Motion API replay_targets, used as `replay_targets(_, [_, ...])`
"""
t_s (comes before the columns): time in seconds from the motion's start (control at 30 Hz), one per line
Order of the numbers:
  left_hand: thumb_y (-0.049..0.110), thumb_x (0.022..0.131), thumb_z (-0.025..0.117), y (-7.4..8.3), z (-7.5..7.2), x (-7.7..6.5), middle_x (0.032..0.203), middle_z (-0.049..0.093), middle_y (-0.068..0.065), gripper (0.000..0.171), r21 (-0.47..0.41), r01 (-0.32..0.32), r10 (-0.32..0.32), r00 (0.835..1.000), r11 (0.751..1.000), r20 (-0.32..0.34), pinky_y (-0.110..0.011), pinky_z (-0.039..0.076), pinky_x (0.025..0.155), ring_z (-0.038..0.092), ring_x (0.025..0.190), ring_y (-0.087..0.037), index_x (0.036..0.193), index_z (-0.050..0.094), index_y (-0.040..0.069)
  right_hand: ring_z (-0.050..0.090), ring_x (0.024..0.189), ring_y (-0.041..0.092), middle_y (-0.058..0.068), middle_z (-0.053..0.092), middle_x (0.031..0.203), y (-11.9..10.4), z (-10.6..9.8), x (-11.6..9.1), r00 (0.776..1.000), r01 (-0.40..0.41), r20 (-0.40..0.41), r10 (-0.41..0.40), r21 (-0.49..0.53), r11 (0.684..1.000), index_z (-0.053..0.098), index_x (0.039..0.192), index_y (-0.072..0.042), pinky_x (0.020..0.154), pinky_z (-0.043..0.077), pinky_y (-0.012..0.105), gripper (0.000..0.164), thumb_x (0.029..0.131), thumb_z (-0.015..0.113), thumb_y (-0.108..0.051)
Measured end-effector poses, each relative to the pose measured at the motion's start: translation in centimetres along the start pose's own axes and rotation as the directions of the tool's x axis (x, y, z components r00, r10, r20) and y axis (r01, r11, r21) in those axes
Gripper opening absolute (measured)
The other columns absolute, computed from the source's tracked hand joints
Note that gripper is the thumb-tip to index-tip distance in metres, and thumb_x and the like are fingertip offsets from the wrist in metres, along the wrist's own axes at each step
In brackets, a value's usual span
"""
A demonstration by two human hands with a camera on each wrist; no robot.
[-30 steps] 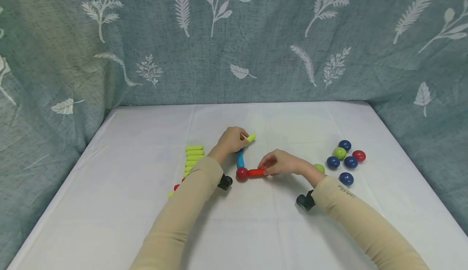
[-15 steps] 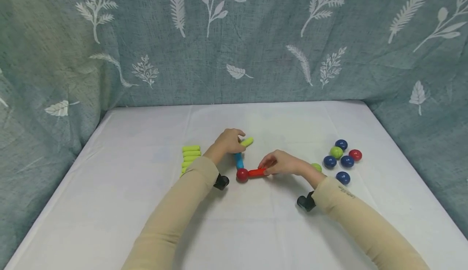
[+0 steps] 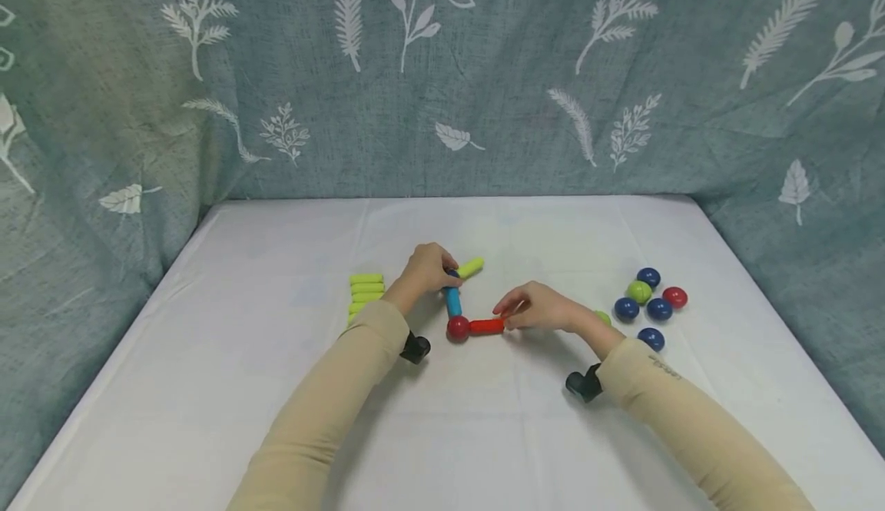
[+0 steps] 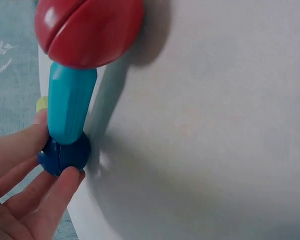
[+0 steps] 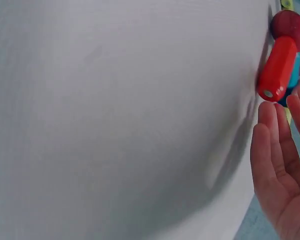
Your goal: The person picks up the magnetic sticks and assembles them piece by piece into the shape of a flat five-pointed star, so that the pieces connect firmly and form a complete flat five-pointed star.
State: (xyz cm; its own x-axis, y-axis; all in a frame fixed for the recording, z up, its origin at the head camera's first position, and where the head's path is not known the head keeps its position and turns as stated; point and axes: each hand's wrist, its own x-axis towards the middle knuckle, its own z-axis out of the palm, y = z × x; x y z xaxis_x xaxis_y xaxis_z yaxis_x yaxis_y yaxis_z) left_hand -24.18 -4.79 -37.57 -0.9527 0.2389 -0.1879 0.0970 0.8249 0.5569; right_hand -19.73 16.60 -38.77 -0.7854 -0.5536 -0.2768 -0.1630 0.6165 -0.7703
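Note:
In the middle of the table, a red ball joins a blue rod and a red rod at a corner. My left hand pinches the dark blue ball at the far end of the blue rod, thumb on one side and fingers on the other. From that ball a yellow-green rod points away to the right, partly hidden in the left wrist view. My right hand hovers beside the red rod's free end, fingers loosely extended and fingertips just off it in the right wrist view.
A row of yellow-green rods lies left of the left hand, partly covered by the sleeve. To the right sit several dark blue balls, a red ball and a green ball. Another green ball peeks out behind the right wrist.
The left hand has let go of the yellow-green rod and taken hold of the dark blue ball. The right hand has released the red rod and drawn slightly right.

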Motion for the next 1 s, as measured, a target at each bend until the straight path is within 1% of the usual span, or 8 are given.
replay_targets(0.13, [0.017,0.079,0.072,-0.2,-0.1,0.0,0.104,0.065,-0.011,0.031,-0.026,0.009,-0.009,1.000,1.000,-0.001,-0.032,0.046,0.086,0.057,0.099,-0.023,0.106,0.067,0.002,0.060,0.088,0.020,0.008,0.064,0.096,0.1,-1.1,-0.7,0.999,0.024,-0.049,-0.024,0.006,1.000,0.063,0.110,0.002,0.077,0.050,0.032,0.027,0.085,0.063,-0.007])
replay_targets(0.3, [0.016,0.080,0.071,-0.3,-0.4,0.2,0.105,0.064,-0.011,0.031,-0.037,0.004,-0.003,1.000,0.999,0.013,-0.032,0.045,0.088,0.056,0.101,-0.023,0.107,0.066,0.001,0.059,0.094,0.025,0.018,0.062,0.104,0.7,-3.0,-2.5,0.992,0.058,-0.116,-0.055,0.019,0.998,0.059,0.113,0.006,0.083,0.048,0.035,0.029,0.086,0.061,-0.005])
replay_targets(0.33, [0.015,0.080,0.071,-0.4,-0.4,0.3,0.105,0.064,-0.011,0.031,-0.035,0.000,0.000,1.000,0.999,0.019,-0.032,0.045,0.088,0.056,0.101,-0.023,0.107,0.067,0.001,0.059,0.095,0.026,0.019,0.061,0.106,0.9,-3.3,-2.9,0.990,0.061,-0.125,-0.058,0.023,0.998,0.059,0.114,0.006,0.083,0.048,0.036,0.030,0.086,0.061,-0.006])
replay_targets(0.37, [0.017,0.079,0.073,-0.8,-0.3,0.4,0.101,0.065,-0.009,0.029,-0.036,-0.032,0.032,0.999,0.999,0.004,-0.029,0.047,0.084,0.057,0.097,-0.021,0.104,0.068,0.002,0.059,0.097,0.026,0.020,0.061,0.107,1.1,-3.6,-3.3,0.989,0.063,-0.136,-0.059,0.023,0.998,0.059,0.114,0.006,0.084,0.048,0.037,0.030,0.086,0.061,-0.006])
replay_targets(0.57, [0.017,0.078,0.074,-1.0,-0.2,0.5,0.099,0.066,-0.009,0.029,-0.028,-0.040,0.040,0.999,0.999,-0.005,-0.029,0.047,0.082,0.057,0.095,-0.021,0.103,0.069,0.003,0.055,0.103,0.032,0.021,0.060,0.111,2.3,-5.1,-6.1,0.977,0.069,-0.201,-0.075,-0.035,0.997,0.058,0.115,0.006,0.090,0.043,0.045,0.033,0.087,0.061,-0.011])
replay_targets(0.6, [0.016,0.079,0.072,-0.7,-0.2,0.4,0.102,0.065,-0.011,0.030,-0.024,-0.014,0.014,1.000,1.000,0.011,-0.032,0.046,0.086,0.056,0.099,-0.023,0.105,0.067,0.002,0.054,0.105,0.033,0.021,0.059,0.113,2.6,-5.3,-6.5,0.976,0.062,-0.206,-0.070,-0.046,0.997,0.057,0.116,0.006,0.090,0.042,0.046,0.034,0.087,0.061,-0.012])
replay_targets(0.8, [0.016,0.079,0.072,-0.8,0.0,0.3,0.101,0.064,-0.011,0.031,-0.027,-0.026,0.026,1.000,0.999,-0.004,-0.032,0.047,0.083,0.056,0.097,-0.023,0.106,0.067,0.002,0.053,0.107,0.036,0.021,0.056,0.119,3.6,-6.1,-8.7,0.979,0.004,-0.201,-0.022,-0.090,0.996,0.057,0.117,0.004,0.088,0.043,0.050,0.036,0.086,0.062,-0.014])
replay_targets(1.0, [0.017,0.079,0.072,-0.9,0.0,0.3,0.101,0.064,-0.011,0.031,-0.025,-0.017,0.017,1.000,1.000,-0.016,-0.033,0.046,0.084,0.055,0.098,-0.023,0.106,0.067,0.002,0.057,0.101,0.037,0.023,0.059,0.112,4.4,-5.9,-8.9,0.980,0.019,-0.192,-0.046,-0.136,0.991,0.060,0.111,0.006,0.083,0.047,0.046,0.034,0.081,0.068,-0.008])
